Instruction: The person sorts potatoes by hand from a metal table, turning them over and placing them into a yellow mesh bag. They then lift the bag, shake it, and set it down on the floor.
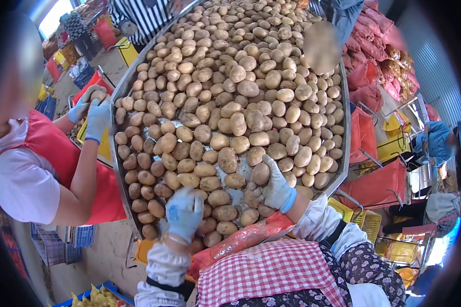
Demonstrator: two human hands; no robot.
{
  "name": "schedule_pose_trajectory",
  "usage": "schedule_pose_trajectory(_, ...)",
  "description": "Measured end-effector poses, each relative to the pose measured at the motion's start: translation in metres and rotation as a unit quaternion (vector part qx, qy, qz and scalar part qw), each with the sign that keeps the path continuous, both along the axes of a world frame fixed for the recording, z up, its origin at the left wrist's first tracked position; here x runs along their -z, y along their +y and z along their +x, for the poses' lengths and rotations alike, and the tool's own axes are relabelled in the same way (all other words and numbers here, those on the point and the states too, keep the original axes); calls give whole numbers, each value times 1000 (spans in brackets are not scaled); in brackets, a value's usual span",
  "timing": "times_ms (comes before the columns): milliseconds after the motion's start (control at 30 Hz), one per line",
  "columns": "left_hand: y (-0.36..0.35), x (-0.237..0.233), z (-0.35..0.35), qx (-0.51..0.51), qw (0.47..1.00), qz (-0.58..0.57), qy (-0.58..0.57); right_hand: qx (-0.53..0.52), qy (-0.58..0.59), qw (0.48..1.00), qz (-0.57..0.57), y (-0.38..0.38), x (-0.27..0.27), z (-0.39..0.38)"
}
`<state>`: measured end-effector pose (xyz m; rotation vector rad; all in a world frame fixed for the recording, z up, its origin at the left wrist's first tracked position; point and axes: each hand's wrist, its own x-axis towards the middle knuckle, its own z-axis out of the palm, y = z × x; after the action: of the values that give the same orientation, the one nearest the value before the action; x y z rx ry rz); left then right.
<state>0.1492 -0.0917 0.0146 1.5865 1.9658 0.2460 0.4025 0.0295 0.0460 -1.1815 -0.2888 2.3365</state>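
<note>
Many brown potatoes (227,159) cover a large metal-rimmed sorting table (347,153) in front of me. My right hand (279,187), in a light blue and white glove, curls around a potato (259,173) near the table's front edge; its thumb lies low against other potatoes. Over the near left potatoes is my left hand (184,212), gloved alike and blurred by motion. Its fingers look bent, but whether they hold anything cannot be made out. Between the hands, potatoes (224,213) lie on the pale table surface.
At the left edge a co-worker in a red apron (48,148) holds a potato in gloved hands. Another person in a striped top (143,20) stands at the far side. Red sacks (366,41) are piled at the back right. Yellow crates (369,225) stand by the right side.
</note>
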Motion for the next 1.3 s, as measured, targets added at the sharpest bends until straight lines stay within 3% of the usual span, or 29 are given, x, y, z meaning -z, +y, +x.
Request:
schedule_pose_trajectory(33, 24, 0, 1, 2, 1000, 0, -1, -27, -31, 999, -4, 3, 3, -1)
schedule_pose_trajectory(67, 48, -1, 5, -5, 983, 158, 93, -26, -32, 999, -6, 6, 9, 0)
schedule_pose_trajectory(100, 61, 2, 9, -13, 933, 310, 184, -35, -4, 999, -15, 9, 16, 2)
schedule_pose_trajectory(267, 50, 22, 13, 7, 951, 225, 214, 12, 17, 1000, -3, 22, 9, -9)
schedule_pose_trajectory(333, 23, 18, 14, 41, 960, 207, 186, -19, -16, 995, 95, 34, 6, -3)
schedule_pose_trajectory(367, 7, 15, 16, 38, 960, 193, 199, -47, -38, 976, 207, 37, 7, 0)
schedule_pose_trajectory(400, -8, 15, 15, 36, 960, 188, 202, -50, -34, 977, 203, 42, 7, -4)
schedule_pose_trajectory(433, -20, 11, 15, 12, 970, 171, 174, -151, -230, 885, 375, 48, 5, -8)
schedule_pose_trajectory(467, -26, 8, 14, -14, 977, 156, 146, -238, -406, 715, 518, 51, 3, -11)
schedule_pose_trajectory(500, -33, 2, 12, -21, 969, 153, 192, -245, -438, 623, 599, 45, 3, -19)
schedule_pose_trajectory(533, -36, -4, 7, -24, 969, 152, 193, -247, -436, 623, 600, 32, 6, -27)
schedule_pose_trajectory(600, -36, -21, -3, -76, 989, 76, 99, -375, -414, 475, 680, 6, 11, -39)
schedule_pose_trajectory(633, -27, -33, -6, -138, 986, -56, 81, -376, -413, 476, 679, 6, 9, -41)
schedule_pose_trajectory(733, -2, -43, -37, -168, 985, -43, 4, -465, -409, 487, 616, 26, -2, -58)
schedule_pose_trajectory(800, 19, -12, -41, -142, 947, 279, 77, -378, -441, 484, 655, 47, -7, -76)
schedule_pose_trajectory(833, 33, 0, -40, -142, 947, 278, 77, -378, -440, 484, 655, 55, 3, -85)
schedule_pose_trajectory(900, 60, 12, -33, -94, 938, 260, 210, -387, -414, 344, 748, 70, 29, -105)
schedule_pose_trajectory(933, 59, 13, -27, -95, 938, 262, 209, -387, -415, 343, 749, 67, 29, -114)
schedule_pose_trajectory(1000, 46, 16, -15, -39, 964, 199, 170, -478, -473, 293, 680, 61, 28, -132)
schedule_pose_trajectory(1033, 33, 14, -11, -22, 965, 220, 144, -515, -484, 242, 665, 57, 17, -138)
schedule_pose_trajectory(1067, 17, 7, -11, -22, 966, 215, 145, -517, -480, 245, 665, 55, 7, -143)
schedule_pose_trajectory(1133, -9, -5, -24, 57, 986, 146, 62, -628, -470, 184, 592, 62, -6, -155)
schedule_pose_trajectory(1167, -17, -5, -34, 57, 986, 143, 63, -581, -474, 219, 625, 65, 6, -153)
schedule_pose_trajectory(1200, -24, -5, -45, 7, 987, 157, -29, -581, -474, 219, 625, 70, 15, -144)
schedule_pose_trajectory(1233, -27, -5, -53, -42, 977, 170, -122, -534, -432, 325, 650, 75, 19, -132)
schedule_pose_trajectory(1267, -24, -6, -59, -45, 976, 173, -123, -481, -383, 422, 666, 79, 11, -124)
schedule_pose_trajectory(1300, -17, -8, -64, -107, 964, 242, -17, -489, -335, 530, 607, 81, 2, -114)
